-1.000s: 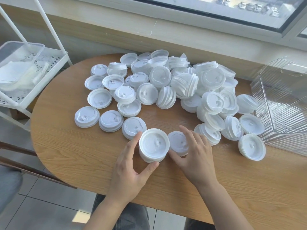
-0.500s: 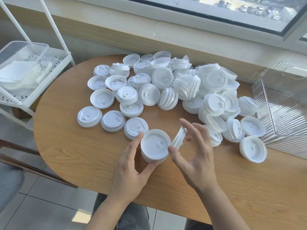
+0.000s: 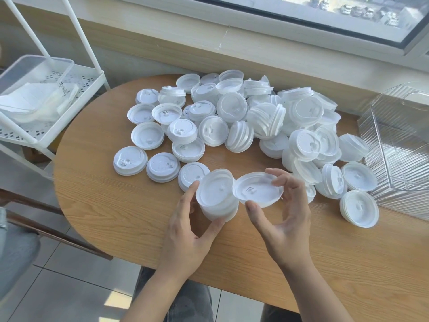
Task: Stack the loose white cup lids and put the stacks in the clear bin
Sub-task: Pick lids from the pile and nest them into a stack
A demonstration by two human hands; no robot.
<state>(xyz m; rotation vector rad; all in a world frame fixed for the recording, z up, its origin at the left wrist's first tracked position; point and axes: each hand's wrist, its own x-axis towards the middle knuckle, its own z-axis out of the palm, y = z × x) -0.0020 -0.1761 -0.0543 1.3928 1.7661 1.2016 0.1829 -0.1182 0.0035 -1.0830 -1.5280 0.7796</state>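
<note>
My left hand (image 3: 185, 231) grips a short stack of white lids (image 3: 217, 196) between thumb and fingers, lifted slightly and tilted above the wooden table (image 3: 111, 205). My right hand (image 3: 285, 217) pinches a single white lid (image 3: 257, 191) by its rim, hollow side up, right beside the stack and touching its upper edge. A big heap of loose white lids (image 3: 267, 122) spreads across the table behind both hands. The clear ribbed bin (image 3: 399, 145) stands at the right edge, with no lids visible inside.
A white wire shelf (image 3: 46, 108) with a clear plastic box stands left of the table. The wall and window sill run behind the heap. Small lid stacks (image 3: 358, 205) lie near the bin. A grey chair seat shows at lower left.
My right hand has picked one lid off the table, turned it over and brought it up beside the stack. My left hand has lifted and tilted the stack.
</note>
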